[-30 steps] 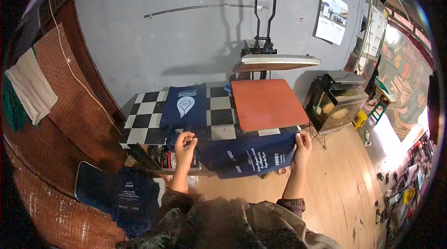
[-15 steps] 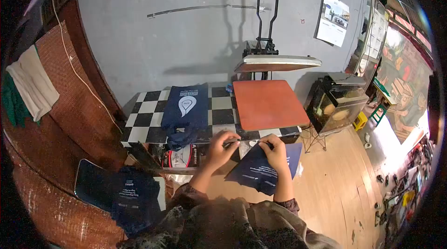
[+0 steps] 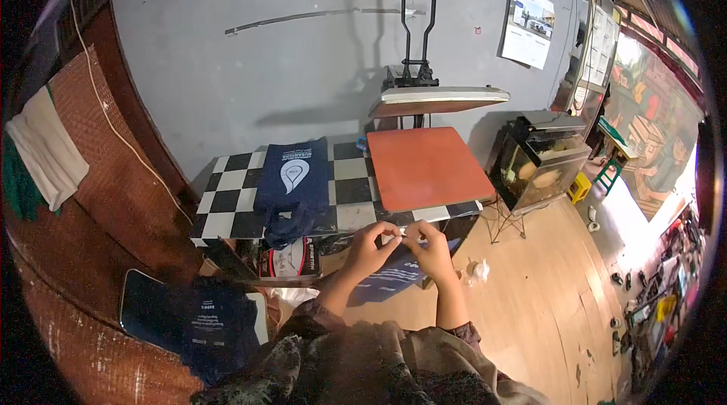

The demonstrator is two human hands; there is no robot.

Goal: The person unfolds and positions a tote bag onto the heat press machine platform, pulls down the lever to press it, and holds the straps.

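Note:
My left hand [image 3: 369, 250] and my right hand [image 3: 430, 250] are close together in front of the table edge, fingertips pinched and nearly meeting. A navy tote bag [image 3: 390, 278] with white print hangs below and behind them. Both hands seem closed on its upper part, though the fingers hide the exact grip. Another navy tote bag [image 3: 312, 170] with a white drop-shaped logo lies flat on the checkered table [image 3: 352, 191], its handles drooping over the front edge. Right of it is a heat press with an orange-red lower pad [image 3: 428, 168] and its upper plate [image 3: 443, 100] raised.
Printed navy fabric [image 3: 219, 325] lies at lower left, over a dark panel [image 3: 151, 305]. A box [image 3: 290, 259] sits under the table. To the right stand a glass tank [image 3: 538, 166] and a yellow stool [image 3: 579, 188]. White crumpled material [image 3: 478, 272] rests on the wooden floor.
My hands have come together from being apart. The hanging tote bag has swung left and lower behind them, showing less of itself. The view has shifted slightly.

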